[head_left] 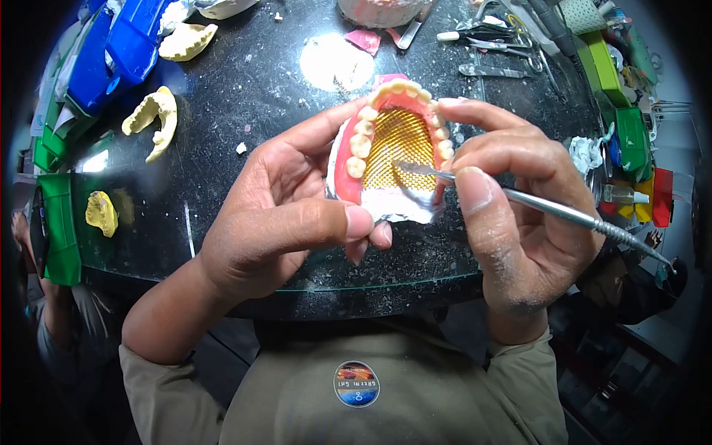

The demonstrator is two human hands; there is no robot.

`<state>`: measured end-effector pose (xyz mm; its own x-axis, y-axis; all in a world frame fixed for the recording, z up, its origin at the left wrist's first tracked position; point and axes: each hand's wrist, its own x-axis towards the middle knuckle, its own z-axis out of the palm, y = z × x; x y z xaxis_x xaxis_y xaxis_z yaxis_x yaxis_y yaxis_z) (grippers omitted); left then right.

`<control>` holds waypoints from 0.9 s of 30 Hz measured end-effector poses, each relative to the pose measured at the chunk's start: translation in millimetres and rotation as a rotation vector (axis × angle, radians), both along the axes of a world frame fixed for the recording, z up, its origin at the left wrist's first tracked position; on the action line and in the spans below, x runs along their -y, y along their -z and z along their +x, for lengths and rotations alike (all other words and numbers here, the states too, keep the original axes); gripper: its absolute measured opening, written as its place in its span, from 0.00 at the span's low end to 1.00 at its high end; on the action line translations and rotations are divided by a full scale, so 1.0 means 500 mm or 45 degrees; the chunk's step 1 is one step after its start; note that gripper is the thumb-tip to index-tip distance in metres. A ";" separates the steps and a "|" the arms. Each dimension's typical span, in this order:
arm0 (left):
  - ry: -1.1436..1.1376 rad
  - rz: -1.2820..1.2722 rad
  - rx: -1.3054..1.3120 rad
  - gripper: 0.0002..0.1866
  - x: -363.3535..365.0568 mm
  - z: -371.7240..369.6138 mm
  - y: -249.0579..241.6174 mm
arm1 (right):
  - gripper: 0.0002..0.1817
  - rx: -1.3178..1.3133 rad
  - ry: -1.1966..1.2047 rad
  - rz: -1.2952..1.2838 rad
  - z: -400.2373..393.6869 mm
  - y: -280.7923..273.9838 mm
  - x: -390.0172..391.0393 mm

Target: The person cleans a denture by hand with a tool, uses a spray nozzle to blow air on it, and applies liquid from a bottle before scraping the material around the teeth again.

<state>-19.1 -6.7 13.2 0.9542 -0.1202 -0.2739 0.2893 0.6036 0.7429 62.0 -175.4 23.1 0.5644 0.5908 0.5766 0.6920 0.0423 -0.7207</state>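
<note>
Above the dark table (pixel 245 89), the left hand (pixel 289 215) clasps a denture model (pixel 393 148) while the right hand's (pixel 512 215) grip pinches a metal carver (pixel 549 209).

Denture model (pixel 393 141) between hands, above table (pixel 245 89); plaster casts (pixel 154 119) left.

Left hand (pixel 285 215) cupped, thumb extended, right hand (pixel 512 200) pinched, fingers curled

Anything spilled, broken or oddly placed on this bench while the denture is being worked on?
Pale crumbs and dust litter the dark glass tabletop, and yellow plaster jaw casts lie loose. The pink denture with gold mesh palate in the left hand looks intact; the right hand holds a metal carving tool.
</note>
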 end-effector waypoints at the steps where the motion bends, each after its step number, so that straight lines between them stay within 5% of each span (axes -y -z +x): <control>1: 0.012 -0.002 -0.003 0.42 -0.002 0.000 -0.002 | 0.04 0.000 0.000 0.013 0.001 0.000 0.000; 14: 0.076 -0.032 -0.069 0.45 -0.007 0.007 -0.003 | 0.12 0.027 0.108 0.138 -0.002 -0.031 0.062; 27: 0.007 0.000 -0.070 0.44 -0.007 0.008 0.002 | 0.06 -0.222 0.419 0.383 -0.014 0.048 0.083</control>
<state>-15.0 -3.3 12.3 0.9370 -0.1253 -0.3262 0.3331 0.6021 0.7256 54.9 -217.1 -1.1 0.7970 0.1859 0.5746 0.5734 0.0658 -0.8166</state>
